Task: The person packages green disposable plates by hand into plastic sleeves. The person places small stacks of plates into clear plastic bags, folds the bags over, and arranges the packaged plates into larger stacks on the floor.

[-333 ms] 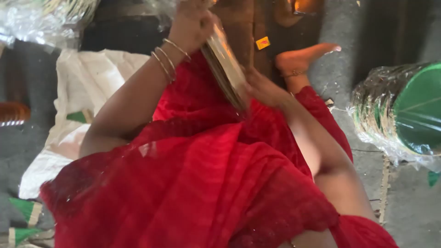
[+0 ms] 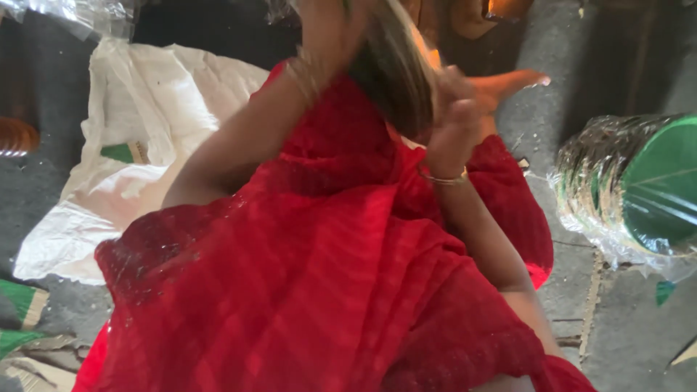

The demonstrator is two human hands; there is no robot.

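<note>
Sheer red cloth (image 2: 312, 276); glossy plastic-wrapped green discs (image 2: 639, 189) (smooth faces).

My lap of red cloth (image 2: 319, 276) fills the middle and blocks any low path between my arms. To my right, bare grey floor (image 2: 624, 327) lies open below the wrapped stack of green plates (image 2: 639, 189), which bars the upper right side. To my left, crumpled white sheeting (image 2: 138, 145) covers the floor, with green card scraps (image 2: 22, 305) near the corner.
</note>
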